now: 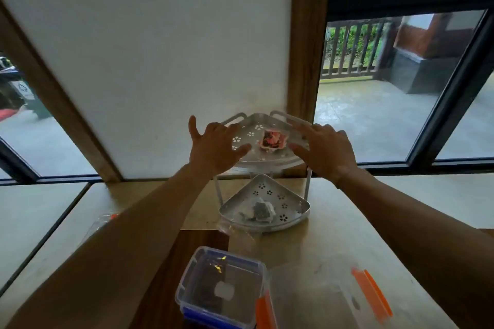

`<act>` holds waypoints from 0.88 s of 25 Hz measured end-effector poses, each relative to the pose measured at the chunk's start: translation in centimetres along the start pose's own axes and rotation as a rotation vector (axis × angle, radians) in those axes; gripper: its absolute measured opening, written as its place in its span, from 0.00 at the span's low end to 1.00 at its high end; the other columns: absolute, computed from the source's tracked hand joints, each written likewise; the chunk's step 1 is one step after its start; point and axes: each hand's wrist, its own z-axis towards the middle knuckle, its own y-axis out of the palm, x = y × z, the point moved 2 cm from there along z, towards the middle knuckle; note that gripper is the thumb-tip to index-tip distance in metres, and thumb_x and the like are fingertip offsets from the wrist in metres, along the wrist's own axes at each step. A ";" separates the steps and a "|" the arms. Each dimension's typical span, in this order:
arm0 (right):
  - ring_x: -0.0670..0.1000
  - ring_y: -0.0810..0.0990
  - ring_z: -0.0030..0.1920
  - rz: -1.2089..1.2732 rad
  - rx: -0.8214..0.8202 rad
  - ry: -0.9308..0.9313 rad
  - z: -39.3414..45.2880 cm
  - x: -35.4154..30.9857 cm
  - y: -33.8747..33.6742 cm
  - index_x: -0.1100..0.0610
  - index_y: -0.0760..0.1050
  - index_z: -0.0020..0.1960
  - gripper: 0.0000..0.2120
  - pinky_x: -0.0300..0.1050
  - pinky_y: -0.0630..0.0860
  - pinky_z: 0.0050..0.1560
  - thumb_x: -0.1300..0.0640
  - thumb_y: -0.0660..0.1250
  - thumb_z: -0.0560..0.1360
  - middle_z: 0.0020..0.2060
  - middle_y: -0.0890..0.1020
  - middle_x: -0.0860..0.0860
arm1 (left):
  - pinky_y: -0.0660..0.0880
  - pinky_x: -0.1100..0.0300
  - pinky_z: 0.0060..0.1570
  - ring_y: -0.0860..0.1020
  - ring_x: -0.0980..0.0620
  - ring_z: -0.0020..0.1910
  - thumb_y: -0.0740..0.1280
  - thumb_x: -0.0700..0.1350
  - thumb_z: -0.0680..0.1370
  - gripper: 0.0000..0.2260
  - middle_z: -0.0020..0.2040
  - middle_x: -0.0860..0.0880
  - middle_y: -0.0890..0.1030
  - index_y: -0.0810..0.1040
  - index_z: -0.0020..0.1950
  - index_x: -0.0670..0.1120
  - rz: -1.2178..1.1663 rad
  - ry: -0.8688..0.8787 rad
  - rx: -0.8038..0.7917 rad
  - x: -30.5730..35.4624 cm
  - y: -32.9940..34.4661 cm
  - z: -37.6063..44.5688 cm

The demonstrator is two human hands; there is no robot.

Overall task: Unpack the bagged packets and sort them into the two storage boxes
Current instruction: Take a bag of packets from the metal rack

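Both hands reach open-fingered toward the top shelf of a two-tier rack, grasping nothing.

The left hand (pixel 213 147) and right hand (pixel 324 148) have fingers spread at either side of the top shelf (pixel 267 160), flanking a pink bag (pixel 272 140) of packets that lies on it; whether any fingertip touches the bag is unclear through the blur. A grey bag (pixel 260 211) sits on the lower shelf (pixel 291 218). Nearer the person stand a blue box (pixel 222 288) and a clear box (pixel 320 299) with orange clips. The step looks like fetching the pink bag; next the fingers would need to close on it, lift it off the shelf, and bring it down to the boxes for opening.
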 end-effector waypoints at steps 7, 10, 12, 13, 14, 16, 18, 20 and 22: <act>0.54 0.77 0.62 -0.038 -0.199 0.013 3.8 0.0 3.3 0.44 0.78 0.59 0.12 0.60 0.71 0.65 0.45 0.65 0.76 0.64 0.78 0.48 | 0.56 0.37 0.71 0.68 0.47 0.70 0.67 0.58 0.72 0.13 0.66 0.54 0.76 0.78 0.57 0.60 -0.136 0.019 -0.367 0.3 4.3 5.4; 0.54 0.75 0.62 -0.010 -0.286 0.080 5.2 -0.1 4.5 0.46 0.78 0.59 0.15 0.58 0.69 0.65 0.43 0.68 0.74 0.60 0.80 0.48 | 0.70 0.41 0.65 0.76 0.49 0.62 0.72 0.57 0.69 0.06 0.57 0.54 0.80 0.76 0.42 0.63 -0.160 0.098 -0.343 0.7 5.2 6.1; 0.53 0.79 0.56 0.011 -0.338 0.090 6.1 -0.3 5.4 0.48 0.80 0.56 0.14 0.55 0.74 0.60 0.45 0.70 0.73 0.54 0.82 0.49 | 0.70 0.42 0.64 0.76 0.50 0.57 0.72 0.52 0.69 0.06 0.53 0.55 0.79 0.77 0.42 0.61 -0.225 0.090 -0.371 1.1 5.6 6.3; 0.53 0.80 0.53 0.025 -0.345 0.087 6.4 -0.3 5.9 0.50 0.80 0.55 0.13 0.54 0.76 0.58 0.47 0.71 0.72 0.51 0.83 0.49 | 0.70 0.43 0.64 0.75 0.51 0.55 0.71 0.51 0.69 0.06 0.51 0.56 0.78 0.78 0.44 0.59 -0.261 0.086 -0.372 1.4 5.4 6.2; 0.52 0.80 0.50 0.042 -0.344 0.089 6.6 -0.3 6.3 0.51 0.81 0.54 0.12 0.51 0.78 0.56 0.49 0.71 0.72 0.50 0.83 0.49 | 0.71 0.44 0.62 0.76 0.52 0.53 0.70 0.50 0.69 0.05 0.50 0.56 0.78 0.79 0.43 0.58 -0.305 0.083 -0.350 1.6 5.2 6.2; 0.49 0.78 0.48 0.109 -0.318 0.097 6.8 -0.1 6.6 0.51 0.81 0.52 0.10 0.45 0.76 0.53 0.53 0.72 0.72 0.50 0.82 0.49 | 0.75 0.50 0.57 0.78 0.52 0.46 0.70 0.47 0.71 0.06 0.47 0.52 0.81 0.75 0.39 0.58 -0.395 0.095 -0.269 1.6 5.2 6.1; 0.49 0.77 0.48 0.207 -0.227 0.138 6.9 0.2 6.1 0.47 0.80 0.47 0.07 0.47 0.77 0.54 0.57 0.72 0.71 0.51 0.81 0.49 | 0.73 0.53 0.55 0.78 0.53 0.44 0.69 0.44 0.74 0.06 0.41 0.54 0.81 0.77 0.43 0.56 -0.486 0.031 -0.196 1.4 4.6 5.9; 0.49 0.78 0.47 0.301 -0.134 0.181 6.9 0.3 5.0 0.46 0.80 0.45 0.09 0.48 0.77 0.55 0.61 0.70 0.72 0.50 0.83 0.50 | 0.73 0.50 0.56 0.79 0.53 0.44 0.67 0.44 0.76 0.06 0.38 0.58 0.79 0.80 0.47 0.56 -0.553 -0.001 -0.122 1.7 3.1 5.6; 0.48 0.78 0.45 0.363 -0.077 0.182 6.8 0.1 3.8 0.51 0.83 0.49 0.09 0.42 0.75 0.54 0.62 0.67 0.75 0.50 0.85 0.51 | 0.73 0.52 0.57 0.79 0.53 0.46 0.66 0.46 0.78 0.06 0.43 0.57 0.80 0.82 0.51 0.54 -0.544 0.007 -0.032 2.1 1.7 5.3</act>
